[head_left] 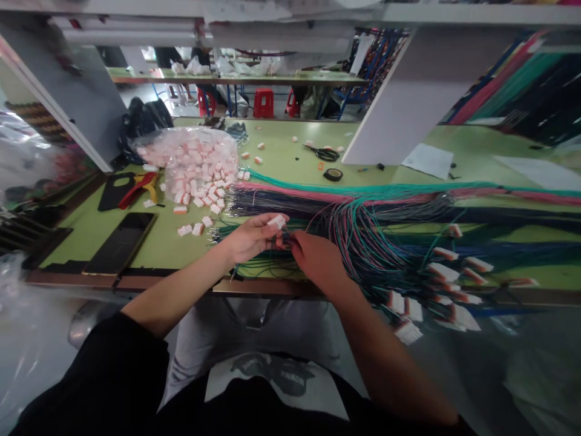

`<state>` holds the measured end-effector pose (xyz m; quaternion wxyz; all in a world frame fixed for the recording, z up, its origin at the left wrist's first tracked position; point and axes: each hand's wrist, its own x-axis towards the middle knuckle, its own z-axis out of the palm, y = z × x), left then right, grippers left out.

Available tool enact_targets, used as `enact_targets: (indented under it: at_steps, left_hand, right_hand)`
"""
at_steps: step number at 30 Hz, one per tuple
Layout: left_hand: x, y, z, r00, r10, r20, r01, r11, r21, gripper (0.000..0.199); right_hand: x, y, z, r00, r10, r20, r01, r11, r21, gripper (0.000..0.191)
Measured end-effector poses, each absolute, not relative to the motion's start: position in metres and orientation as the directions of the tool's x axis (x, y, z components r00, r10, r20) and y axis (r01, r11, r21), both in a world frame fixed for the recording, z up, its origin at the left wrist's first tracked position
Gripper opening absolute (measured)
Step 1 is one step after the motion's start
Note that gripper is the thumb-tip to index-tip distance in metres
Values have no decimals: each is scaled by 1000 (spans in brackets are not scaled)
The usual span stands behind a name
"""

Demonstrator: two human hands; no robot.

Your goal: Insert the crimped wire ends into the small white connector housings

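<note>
Between the thumb and fingers of my left hand (254, 237) is a white connector housing (277, 221). My right hand (319, 260) is closed beside it, its fingers pinching dark wires (290, 238) at the housing. Whether a wire tip sits inside the housing is too small to tell. Bundles of pink, green and dark wires (290, 200) lie just beyond both hands, their stripped ends toward the left. More white-and-orange housings (206, 197) spill from a clear plastic bag (186, 148) at the left. To the right, several housings with wires attached (445, 272) hang by the table's front edge.
On the green table (172, 242) lie a black phone (120, 243), red-and-yellow pliers (138, 189), black scissors (322, 152) and a roll of black tape (333, 174). A white upright panel (394, 91) stands at the back. Red stools (263, 103) are beyond.
</note>
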<state>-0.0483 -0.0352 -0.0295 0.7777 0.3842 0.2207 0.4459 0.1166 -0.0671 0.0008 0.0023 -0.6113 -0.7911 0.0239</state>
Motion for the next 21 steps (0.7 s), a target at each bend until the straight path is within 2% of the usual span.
enact_targets:
  at_steps: [2, 5, 9, 16, 21]
  left_hand:
    - [-48, -36, -29, 505, 863, 22, -519, 283, 806, 50]
    - [-47, -32, -27, 489, 871, 49, -525, 249, 814, 48]
    - [-44, -22, -27, 520, 853, 42, -498, 263, 827, 50]
    - [-44, -8, -46, 546, 838, 3, -504, 326, 800, 53]
    - [-44, -3, -58, 568, 823, -2, -485, 337, 807, 59]
  right_hand:
    - [126, -68, -3, -328, 943, 58, 937, 332, -107, 23]
    - [144, -70, -8, -392, 883, 258, 870, 447, -208, 24]
    - [167, -72, 0, -407, 817, 409, 817, 526, -236, 24]
    - [189, -50, 71, -442, 809, 388, 831, 532, -163, 25]
    - [173, 2, 135, -240, 909, 341, 947, 297, -124, 12]
